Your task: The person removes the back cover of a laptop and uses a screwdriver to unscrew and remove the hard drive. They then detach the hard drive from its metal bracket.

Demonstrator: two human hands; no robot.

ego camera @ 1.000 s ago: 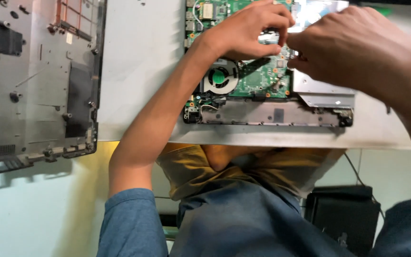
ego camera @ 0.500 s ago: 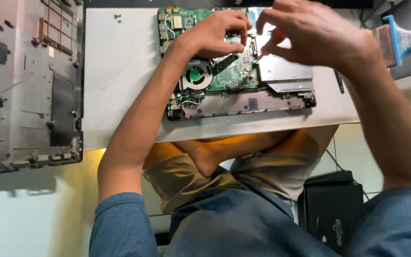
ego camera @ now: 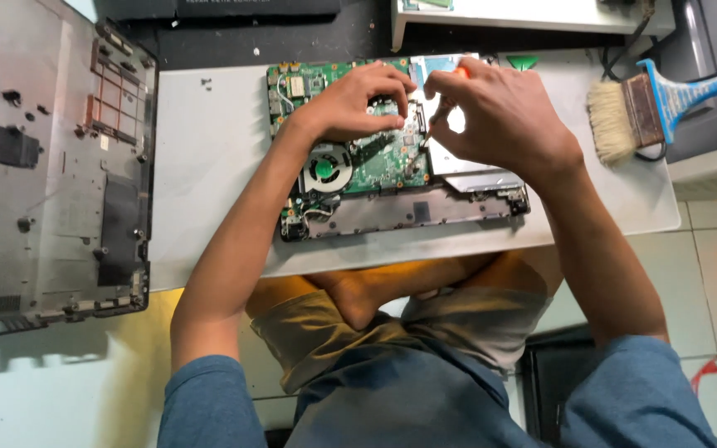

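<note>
Head cam, looking straight down: the opened laptop chassis [ego camera: 400, 203] sat in the middle of the white bench [ego camera: 209, 166], with its green motherboard [ego camera: 375, 162] exposed and the round cooling fan [ego camera: 324, 168] at about 8 o'clock from the hands. The silver drive bay plate [ego camera: 479, 178] was on the right side of the chassis.

The left hand [ego camera: 354, 104] lay flat on the board, fingers curled loosely down on it, more bracing than gripping, so its grip wasn't closed on anything I could make out. The right hand [ego camera: 499, 116] had a narrow pinch grip on a small screwdriver [ego camera: 437, 116] with an orange handle end poking out at 11 o'clock of the knuckles, tip angled down to the board's right edge, just beside the left fingertips.

Looked to me like the screw-working stage on the board. Whether the tip was seated in a screw head I couldn't tell, too small. Next move would probably call for keeping the driver upright and the board pinned.

The removed bottom cover [ego camera: 51, 166] lay well off at 9 o'clock, and a paintbrush [ego camera: 624, 112] with a blue handle at 3 o'clock.
</note>
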